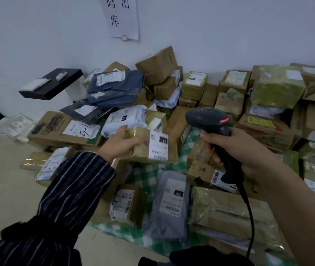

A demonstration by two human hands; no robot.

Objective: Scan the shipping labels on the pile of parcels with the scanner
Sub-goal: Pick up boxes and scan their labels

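Left hand (122, 143) grips the near-left end of a small tape-wrapped cardboard box (143, 152), mid-pile of parcels (191, 87) | white paper label (158, 146) faces up, long axis near-to-far, below-left of scanner (210, 120) head | right hand (235, 148) clasps its matte black handle, nearer the label | judged next: tilt scanner left-down | glossy tape; soft grey poly bag (170, 204); checked cloth (149, 175).

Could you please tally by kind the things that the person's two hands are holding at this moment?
Cardboard parcels: 1, the taped box held by the left hand.
Scanners: 1, the black scanner held by the right hand.
Total: 2.
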